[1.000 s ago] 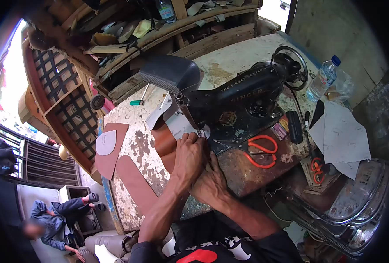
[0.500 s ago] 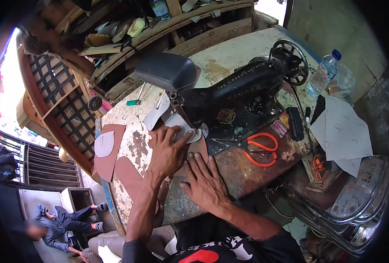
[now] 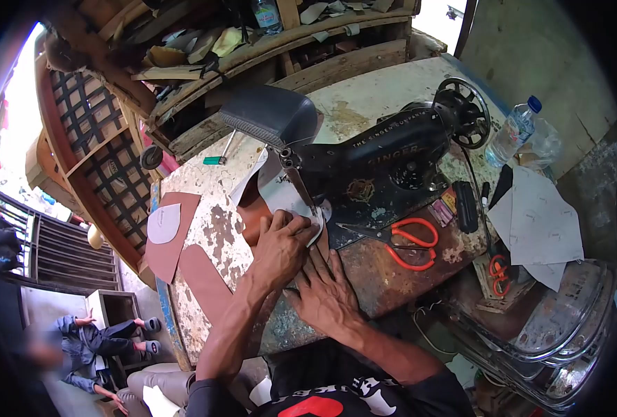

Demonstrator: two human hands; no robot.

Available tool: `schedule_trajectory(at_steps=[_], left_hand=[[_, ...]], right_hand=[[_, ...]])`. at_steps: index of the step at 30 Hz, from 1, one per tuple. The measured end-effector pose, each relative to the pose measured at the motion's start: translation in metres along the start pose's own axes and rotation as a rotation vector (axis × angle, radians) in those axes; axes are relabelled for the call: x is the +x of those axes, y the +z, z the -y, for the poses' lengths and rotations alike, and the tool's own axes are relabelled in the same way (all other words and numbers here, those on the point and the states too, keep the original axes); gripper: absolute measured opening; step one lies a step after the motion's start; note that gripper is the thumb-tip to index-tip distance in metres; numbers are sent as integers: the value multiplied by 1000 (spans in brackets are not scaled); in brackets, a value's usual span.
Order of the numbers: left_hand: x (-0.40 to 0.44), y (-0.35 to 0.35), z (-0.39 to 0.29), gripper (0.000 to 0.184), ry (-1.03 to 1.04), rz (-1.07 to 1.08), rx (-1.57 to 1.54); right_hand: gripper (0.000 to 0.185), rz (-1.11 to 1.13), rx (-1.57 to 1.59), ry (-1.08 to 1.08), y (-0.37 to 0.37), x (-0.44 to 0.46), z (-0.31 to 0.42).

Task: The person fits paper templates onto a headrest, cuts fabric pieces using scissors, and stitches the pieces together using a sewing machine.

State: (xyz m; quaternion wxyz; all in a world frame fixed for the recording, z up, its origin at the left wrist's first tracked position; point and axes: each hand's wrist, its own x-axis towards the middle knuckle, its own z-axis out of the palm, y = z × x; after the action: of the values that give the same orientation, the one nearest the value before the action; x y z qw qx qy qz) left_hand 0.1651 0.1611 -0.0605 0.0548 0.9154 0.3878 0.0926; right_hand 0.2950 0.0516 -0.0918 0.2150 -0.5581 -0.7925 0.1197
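Note:
A black Singer sewing machine (image 3: 385, 156) stands on the worn table, its needle end above a brown leather piece with a pale side (image 3: 280, 191). My left hand (image 3: 277, 250) grips this piece beside the needle, fingers bent and close together. The piece's far edge curls up, showing brown. My right hand (image 3: 327, 295) lies flat just in front of the presser foot, fingers stretched over a brown strip partly hidden beneath it. Right of that hand are orange-handled scissors (image 3: 409, 243), blades pointing at the machine.
Brown leather pieces (image 3: 173, 254), one bearing a pale template (image 3: 164, 224), lie at left. A green lighter (image 3: 214, 160) is behind. A water bottle (image 3: 513, 132), white sheets (image 3: 538, 215) and smaller orange scissors (image 3: 499, 274) are at right. A person (image 3: 93, 347) sits lower left.
My left hand has moved right, toward the needle, and its fingers have bent closer together. The leather piece has turned and its brown side now shows. My right hand has barely moved.

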Motion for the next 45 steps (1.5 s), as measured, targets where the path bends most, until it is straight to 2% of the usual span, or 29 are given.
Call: schedule_trajectory(at_steps=[9, 15, 18, 25, 29, 34, 37, 39, 45], left_hand=[[5, -6, -10, 47, -52, 51, 41], [10, -3, -20, 48, -95, 21, 51], [12, 4, -23, 46, -113, 34, 62], [14, 12, -25, 41, -172, -81, -61], [16, 29, -1, 43, -96, -42, -66], [-2, -11, 11, 48, -2, -160, 85], [-3, -9, 21, 51, 44, -175, 184], [-1, -4, 23, 48, 129, -155, 176], [1, 6, 6, 33, 100, -170, 80]], right_hand=[[64, -47, 25, 1, 5, 3, -2], [71, -6, 11, 22, 9, 9, -4], [78, 103, 22, 46, 7, 15, -4], [80, 59, 27, 46, 19, 17, -7], [76, 66, -99, 54, 13, 16, -5], [68, -83, 20, 17, 8, 12, -4], [64, -125, 15, 5, 9, 8, 2], [62, -97, 2, 1, 8, 7, 1], [61, -125, 5, 1, 13, 8, 0]])
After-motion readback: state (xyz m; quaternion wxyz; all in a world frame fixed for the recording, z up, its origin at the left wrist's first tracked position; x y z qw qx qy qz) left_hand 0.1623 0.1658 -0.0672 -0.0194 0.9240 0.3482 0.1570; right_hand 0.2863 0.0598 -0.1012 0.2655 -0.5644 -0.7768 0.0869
